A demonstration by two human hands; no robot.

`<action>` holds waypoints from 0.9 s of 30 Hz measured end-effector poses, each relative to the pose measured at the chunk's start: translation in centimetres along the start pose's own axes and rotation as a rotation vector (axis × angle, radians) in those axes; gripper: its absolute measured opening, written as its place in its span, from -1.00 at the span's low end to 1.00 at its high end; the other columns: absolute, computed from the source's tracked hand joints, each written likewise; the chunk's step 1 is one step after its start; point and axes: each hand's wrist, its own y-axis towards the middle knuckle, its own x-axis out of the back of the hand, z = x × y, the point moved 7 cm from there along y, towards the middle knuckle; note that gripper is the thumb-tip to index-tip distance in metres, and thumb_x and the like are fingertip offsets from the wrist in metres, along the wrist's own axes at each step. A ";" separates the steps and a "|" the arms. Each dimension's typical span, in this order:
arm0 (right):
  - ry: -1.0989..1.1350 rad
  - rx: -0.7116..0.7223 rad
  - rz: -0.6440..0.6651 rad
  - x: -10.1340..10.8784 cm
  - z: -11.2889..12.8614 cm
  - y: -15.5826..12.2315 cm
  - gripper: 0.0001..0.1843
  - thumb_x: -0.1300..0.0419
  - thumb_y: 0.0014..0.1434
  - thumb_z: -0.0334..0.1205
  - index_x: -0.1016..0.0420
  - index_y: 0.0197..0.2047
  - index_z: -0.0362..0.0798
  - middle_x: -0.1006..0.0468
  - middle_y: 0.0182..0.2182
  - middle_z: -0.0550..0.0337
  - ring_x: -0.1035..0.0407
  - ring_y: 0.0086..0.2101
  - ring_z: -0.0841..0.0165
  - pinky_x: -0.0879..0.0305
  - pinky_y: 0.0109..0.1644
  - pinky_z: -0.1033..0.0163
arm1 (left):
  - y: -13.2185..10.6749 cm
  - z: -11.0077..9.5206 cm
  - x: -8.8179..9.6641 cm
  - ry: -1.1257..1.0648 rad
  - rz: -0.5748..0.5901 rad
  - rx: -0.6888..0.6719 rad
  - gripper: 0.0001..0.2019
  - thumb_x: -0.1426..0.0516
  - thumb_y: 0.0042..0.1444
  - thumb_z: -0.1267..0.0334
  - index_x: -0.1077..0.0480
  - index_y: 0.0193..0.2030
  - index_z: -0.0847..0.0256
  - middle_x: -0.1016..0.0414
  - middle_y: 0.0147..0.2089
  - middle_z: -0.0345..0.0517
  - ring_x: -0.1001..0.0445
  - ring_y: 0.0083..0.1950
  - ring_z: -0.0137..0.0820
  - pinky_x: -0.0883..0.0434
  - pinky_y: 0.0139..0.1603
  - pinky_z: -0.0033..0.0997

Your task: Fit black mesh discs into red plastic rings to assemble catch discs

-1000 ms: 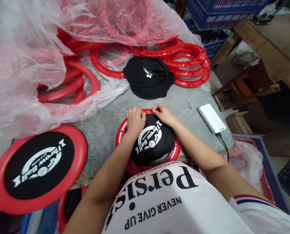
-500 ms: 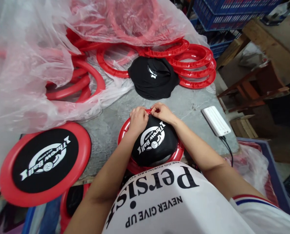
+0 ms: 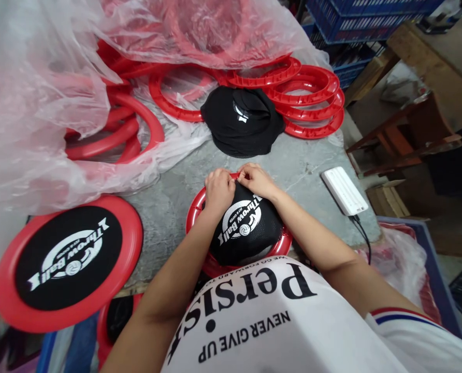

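Fingers (image 3: 245, 174) of your left hand (image 3: 218, 190) and right hand (image 3: 258, 181) pinch the black mesh panel (image 3: 250, 242) at the red ring (image 3: 195, 210); edge fitting appears current; even tension seems needed next.

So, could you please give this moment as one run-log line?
left hand: at far rim of red ring | right hand: beside it, same rim | black printed fabric: across ring opening

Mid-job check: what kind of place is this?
Likely a small assembly workshop: a Throw Ball disc in hand, loose red rings piled on the grey worktable, and blue crates stacked beyond it.
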 end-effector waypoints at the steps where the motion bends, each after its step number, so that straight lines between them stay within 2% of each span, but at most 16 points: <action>1: -0.004 -0.006 0.003 0.0 0.0 0.0 -0.84 -0.17 0.23 -0.29 -0.44 -0.41 0.00 -0.59 -0.07 0.10 -0.38 -0.01 0.21 -0.26 0.19 0.06 | 0.0 0.0 0.0 0.000 -0.004 0.004 -0.88 -0.06 0.28 0.35 -0.41 -0.24 0.13 -0.54 0.15 0.07 -0.42 0.19 -0.03 -0.32 0.28 0.06; 10: -0.114 -0.023 -0.010 -0.4 0.1 0.0 -0.82 -0.10 0.32 -0.27 -0.47 -0.32 -0.01 -0.57 -0.12 0.07 -0.36 -0.07 0.21 -0.27 0.13 0.10 | 0.4 0.0 -0.4 0.021 -0.024 0.032 -0.85 -0.04 0.28 0.34 -0.44 -0.22 0.16 -0.54 0.13 0.14 -0.43 0.19 0.05 -0.34 0.25 0.17; 14: -0.163 -0.017 -0.025 -0.4 0.3 0.2 -0.81 -0.06 0.36 -0.25 -0.49 -0.25 -0.03 -0.55 -0.15 0.03 -0.35 -0.09 0.19 -0.26 0.09 0.09 | 0.8 0.5 -0.2 -0.064 -0.004 -0.003 -0.81 -0.01 0.30 0.32 -0.46 -0.19 0.19 -0.56 0.08 0.15 -0.46 0.17 -0.02 -0.35 0.29 0.10; 18: -0.112 0.005 0.029 0.0 0.4 0.2 -0.84 -0.10 0.32 -0.25 -0.49 -0.25 -0.04 -0.55 -0.18 0.04 -0.36 -0.11 0.19 -0.26 0.11 0.08 | 0.8 1.5 2.0 -0.241 0.003 -0.008 -0.76 0.04 0.29 0.38 -0.46 -0.15 0.18 -0.58 0.01 0.04 -0.52 0.11 -0.21 -0.42 0.27 -0.13; 20: -0.077 0.000 0.059 0.2 0.1 0.0 -0.90 -0.15 0.26 -0.28 -0.50 -0.24 -0.04 -0.55 -0.18 0.06 -0.38 -0.10 0.21 -0.26 0.15 0.07 | 0.4 1.8 3.6 -0.199 -0.043 -0.023 -0.74 0.04 0.26 0.42 -0.47 -0.11 0.18 -0.58 0.05 0.03 -0.51 0.14 -0.23 -0.41 0.29 -0.15; 22: -0.068 -0.030 0.056 0.5 -0.6 -0.5 -0.91 -0.19 0.20 -0.31 -0.51 -0.21 -0.05 -0.56 -0.13 0.05 -0.39 -0.06 0.19 -0.24 0.19 0.05 | -0.3 1.7 4.4 -0.080 -0.043 -0.048 -0.75 0.01 0.25 0.42 -0.48 -0.12 0.20 -0.57 0.09 0.06 -0.48 0.19 -0.17 -0.37 0.33 -0.08; 25: -0.095 -0.122 -0.028 1.1 -2.2 -1.8 -0.83 -0.12 0.19 -0.38 -0.51 -0.18 -0.06 -0.57 -0.08 -0.01 -0.37 0.03 0.14 -0.20 0.26 0.00 | -1.3 1.3 3.4 0.068 0.063 -0.082 -0.81 -0.05 0.28 0.33 -0.51 -0.19 0.21 -0.56 0.13 0.10 -0.46 0.22 -0.04 -0.33 0.35 0.06; 27: -0.107 -0.187 -0.093 1.3 -3.0 -2.9 -0.78 -0.07 0.20 -0.41 -0.51 -0.18 -0.06 -0.58 -0.06 -0.05 -0.36 0.06 0.11 -0.19 0.27 -0.03 | -1.6 0.8 2.3 0.082 0.120 -0.114 -0.82 -0.08 0.29 0.27 -0.51 -0.19 0.19 -0.53 0.18 0.09 -0.44 0.24 -0.02 -0.33 0.35 0.09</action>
